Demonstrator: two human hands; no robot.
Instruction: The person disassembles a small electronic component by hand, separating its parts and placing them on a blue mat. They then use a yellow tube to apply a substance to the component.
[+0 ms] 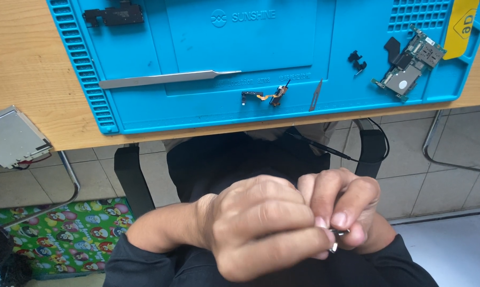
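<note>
Hands together over my lap: left hand (261, 228) and right hand (341, 210) pinched a tiny metal part (338, 234). Slip risk: it could drop to the floor (452, 244), off the surface (27, 64).

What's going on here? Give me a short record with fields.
Hands: left hand and right hand together over the lap, pinching a small metal part
Mat: blue work mat on a wooden desk
On mat: long tweezers, circuit board, small flex cable, thin blade tool
Desk edge: silver metal plate
</note>
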